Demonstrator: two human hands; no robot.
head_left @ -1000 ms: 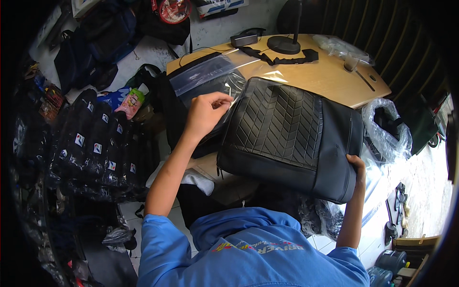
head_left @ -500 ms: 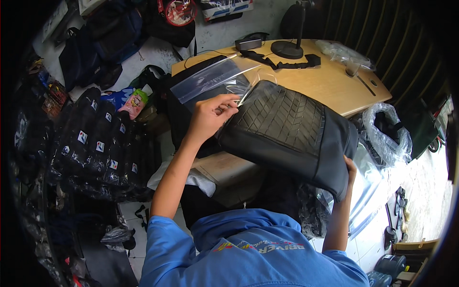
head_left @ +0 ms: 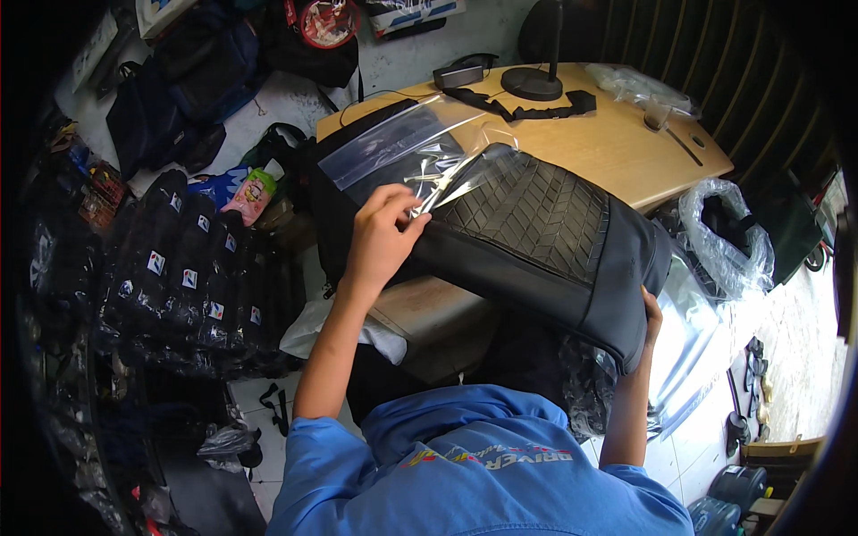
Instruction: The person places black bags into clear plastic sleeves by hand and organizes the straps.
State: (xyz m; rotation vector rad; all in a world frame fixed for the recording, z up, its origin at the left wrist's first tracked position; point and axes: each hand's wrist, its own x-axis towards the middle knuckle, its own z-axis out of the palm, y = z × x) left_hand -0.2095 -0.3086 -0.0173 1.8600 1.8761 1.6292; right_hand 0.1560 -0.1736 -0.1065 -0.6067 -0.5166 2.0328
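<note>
A black backpack (head_left: 534, 219) with a quilted chevron panel lies tilted in front of me, its far end at the table. My left hand (head_left: 382, 234) is closed in a pinch on the rim of a clear plastic bag (head_left: 380, 147), at the backpack's left end. Part of that plastic laps over the backpack's left corner. My right hand (head_left: 653, 323) grips the backpack's near right end; its fingers are partly hidden underneath.
A wooden table (head_left: 626, 161) carries a black stand (head_left: 532, 84), a black strap (head_left: 554, 112) and a plastic cup (head_left: 657, 116). Plastic-wrapped black goods (head_left: 179, 268) are piled at left. Plastic-wrapped items (head_left: 728, 232) stand at right, and water jugs (head_left: 737, 487) at lower right.
My left hand has drawn the plastic's rim slightly left and down, and the plastic now spreads over the backpack's corner. My right hand keeps its grip on the backpack.
</note>
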